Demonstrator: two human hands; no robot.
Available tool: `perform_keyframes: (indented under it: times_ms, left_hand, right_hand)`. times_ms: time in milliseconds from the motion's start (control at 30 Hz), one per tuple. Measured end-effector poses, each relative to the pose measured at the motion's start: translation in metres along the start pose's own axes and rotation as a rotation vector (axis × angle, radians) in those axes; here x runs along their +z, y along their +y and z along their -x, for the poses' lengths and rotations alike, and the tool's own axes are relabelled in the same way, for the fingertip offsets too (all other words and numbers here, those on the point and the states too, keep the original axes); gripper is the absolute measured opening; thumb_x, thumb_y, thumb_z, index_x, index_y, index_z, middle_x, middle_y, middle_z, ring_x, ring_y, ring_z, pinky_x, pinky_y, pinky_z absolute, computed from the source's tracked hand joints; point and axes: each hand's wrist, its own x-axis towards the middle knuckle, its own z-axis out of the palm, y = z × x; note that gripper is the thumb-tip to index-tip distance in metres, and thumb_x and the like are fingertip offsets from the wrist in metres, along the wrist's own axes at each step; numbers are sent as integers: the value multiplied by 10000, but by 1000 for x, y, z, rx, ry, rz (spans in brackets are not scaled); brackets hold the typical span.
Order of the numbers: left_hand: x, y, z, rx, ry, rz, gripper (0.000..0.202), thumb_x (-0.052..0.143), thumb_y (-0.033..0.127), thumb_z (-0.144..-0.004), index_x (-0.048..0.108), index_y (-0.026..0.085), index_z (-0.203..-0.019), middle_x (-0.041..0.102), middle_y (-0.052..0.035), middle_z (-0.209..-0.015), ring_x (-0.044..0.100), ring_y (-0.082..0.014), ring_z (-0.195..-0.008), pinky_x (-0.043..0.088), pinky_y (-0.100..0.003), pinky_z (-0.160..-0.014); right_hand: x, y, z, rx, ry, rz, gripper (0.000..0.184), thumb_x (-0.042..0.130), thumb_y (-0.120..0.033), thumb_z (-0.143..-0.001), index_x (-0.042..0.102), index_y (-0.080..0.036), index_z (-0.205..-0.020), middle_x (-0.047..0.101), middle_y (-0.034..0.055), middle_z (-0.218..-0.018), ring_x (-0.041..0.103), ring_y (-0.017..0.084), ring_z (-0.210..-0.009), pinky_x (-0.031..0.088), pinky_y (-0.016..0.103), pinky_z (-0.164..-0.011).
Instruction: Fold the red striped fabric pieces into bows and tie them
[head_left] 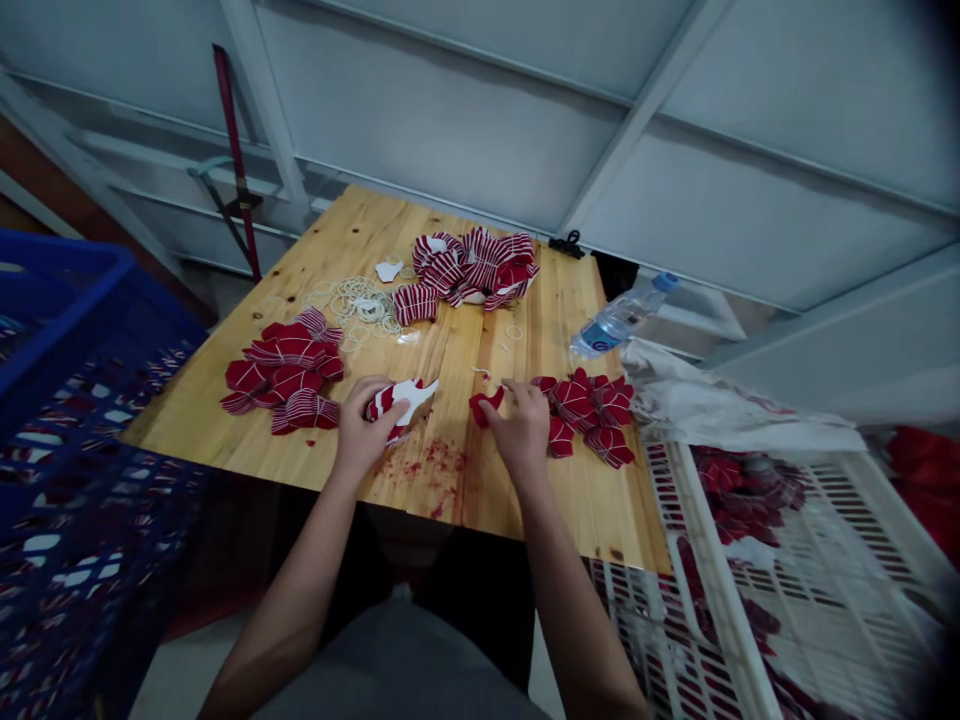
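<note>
My left hand [362, 425] is closed around a small stack of cut fabric pieces [409, 402], white on top with red and white stripes beneath. Pinched between the thumb and fingers of my right hand [523, 420] is a red fabric piece [484, 404], held just above the wooden table [465, 345]. Bundles of red fabric with white lines [289, 365] lie left of my left hand. More red bundles [589, 405] sit right beside my right hand. Red lint [435, 465] is scattered on the wood between both hands.
Striped bundles [476, 265] and a pile of rubber bands [364, 305] lie toward the back. A water bottle [626, 315] rests near the right edge. A blue crate [67, 400] stands left; a white basket [720, 560] with red fabric stands right.
</note>
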Motion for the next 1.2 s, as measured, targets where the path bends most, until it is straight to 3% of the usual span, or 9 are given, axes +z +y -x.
perform_keyframes:
  times_ms: [33,133,267,433,600,733,933,1067,1200]
  left_hand:
    - [3,-1,2,38,21,-47,138,737,276,-692,667,211,-792,619,-42,-932,587,-226,-956,453,-356,-934]
    - [8,-3,10,120,-3,-138,163,712,275,-736,682,199,-877,596,-68,-1003,573,-229,-1014,448,-361,-954]
    - [-1,-4,14,149,-202,-96,299,704,282,-748,669,210,-1037,570,-83,-1128,550,-245,-1129,426,-377,-1014]
    - [-19,-8,14,93,-306,-19,277,661,329,-813,670,222,-1069,588,-83,-1161,547,-252,-1168,405,-399,-1051]
    - [-24,-8,13,76,-199,-15,229,692,319,-776,710,200,-971,608,-82,-1110,576,-248,-1106,435,-379,-1002]
    - [-29,-10,12,13,-98,31,210,709,321,-748,727,191,-912,638,-69,-1068,598,-237,-1051,459,-346,-944]
    - [-27,-19,15,-83,13,83,230,753,347,-693,725,182,-850,649,-71,-1047,601,-247,-1048,461,-360,-945]
    - [-23,-15,15,-103,-105,77,233,760,343,-687,733,200,-870,655,-69,-1050,602,-254,-1053,454,-386,-965]
    - [-29,-5,14,-88,-219,70,272,735,348,-710,730,209,-943,655,-76,-1101,581,-262,-1113,421,-394,-1019]
  right_hand:
    - [4,-13,6,-27,0,-61,296,754,-292,-717,706,-166,-979,699,126,-1005,654,262,-918,528,436,-851]
    - [21,-54,27,9,-251,-342,285,742,-392,-748,724,-200,-958,727,74,-938,678,184,-703,568,322,-662]
    - [36,-79,38,141,-211,-508,330,801,-433,-660,736,-188,-871,734,69,-890,689,175,-671,585,299,-640]
    - [37,-77,36,223,-313,-672,292,813,-395,-597,697,-182,-760,725,39,-727,698,194,-630,576,287,-584]
    - [46,-70,32,267,-317,-682,187,681,-238,-628,632,-199,-805,709,-4,-711,687,162,-608,549,240,-545]
    - [55,-48,15,310,-341,-502,183,608,-185,-647,621,-179,-829,701,4,-697,685,167,-625,560,268,-586]
    - [44,-48,9,140,-252,-357,190,735,-267,-663,695,-173,-823,719,94,-932,681,231,-881,550,381,-841]
    - [45,-65,17,166,-393,-617,402,770,-447,-655,680,-189,-949,705,40,-793,667,179,-664,572,308,-598]
    - [56,-64,13,351,-518,-867,398,822,-486,-549,611,-196,-722,629,-25,-566,596,131,-467,524,258,-462]
